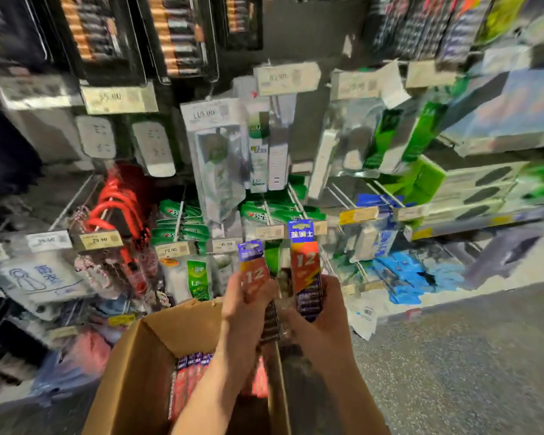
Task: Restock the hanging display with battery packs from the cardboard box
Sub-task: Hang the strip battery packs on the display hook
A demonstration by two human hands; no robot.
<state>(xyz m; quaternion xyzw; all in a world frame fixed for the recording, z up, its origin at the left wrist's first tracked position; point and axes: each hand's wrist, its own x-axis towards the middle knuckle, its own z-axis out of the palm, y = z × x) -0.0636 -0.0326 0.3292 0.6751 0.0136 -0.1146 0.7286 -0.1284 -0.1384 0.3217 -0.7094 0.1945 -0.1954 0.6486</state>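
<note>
At the bottom edge of the view, an open cardboard box [129, 372] sits under the two forearms with its flaps folded outward. Against its left inner wall a row of battery packs [187, 384] stands on edge, red and purple. More red shows by the box's right wall, between the arms.

Above the box's far edge the left hand [244, 298] curls round the lower half of the left-hand pack [254, 268], which has a purple header over an orange card printed "12". Just beside it the right hand [324, 306] grips the right-hand pack [305, 262] by its lower part, the dark cells showing between thumb and fingers. Both packs stand roughly upright and a little apart, and the right-hand one reaches higher.

Behind them is the hanging display [296, 199], rows of wire pegs fronted by yellow price tags [101, 241]. On the row level with the held packs hang green packets [182, 221]. Towards the display's left edge there are red coils [113, 208], probably cable locks, though blur makes this unsure. Towards its right edge blue packets [412, 277] lie low near the speckled floor [453, 356].

One row up hang white power strips [274, 152] in clear sleeves. Along the display's top edge are dark battery cards [176, 36] with copper-coloured ends.
</note>
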